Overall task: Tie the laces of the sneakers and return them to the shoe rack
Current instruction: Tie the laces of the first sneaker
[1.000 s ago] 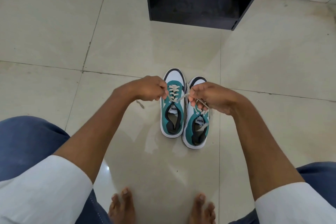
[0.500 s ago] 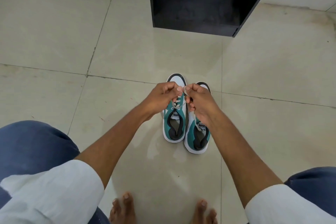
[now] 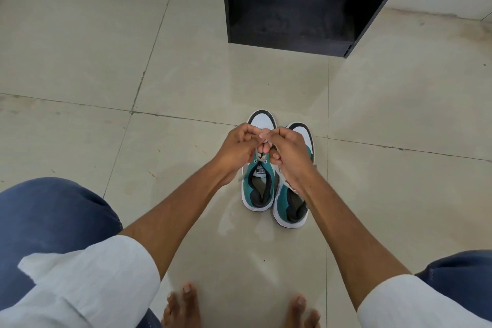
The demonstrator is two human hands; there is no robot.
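Both hands pinch lace over the left sneaker (image 3: 257,184), left hand (image 3: 239,145) and right hand (image 3: 288,150) knuckle to knuckle. Best kept taut, loops even, then snugged down. Rack (image 3: 292,8) waits well beyond the toes.

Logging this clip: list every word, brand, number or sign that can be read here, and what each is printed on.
"PUMA": on the white tongue label of the left sneaker, seen upside down and small, so only just legible.
Right sneaker: its tongue label is hidden under the right hand.
Shoe rack: no text visible.
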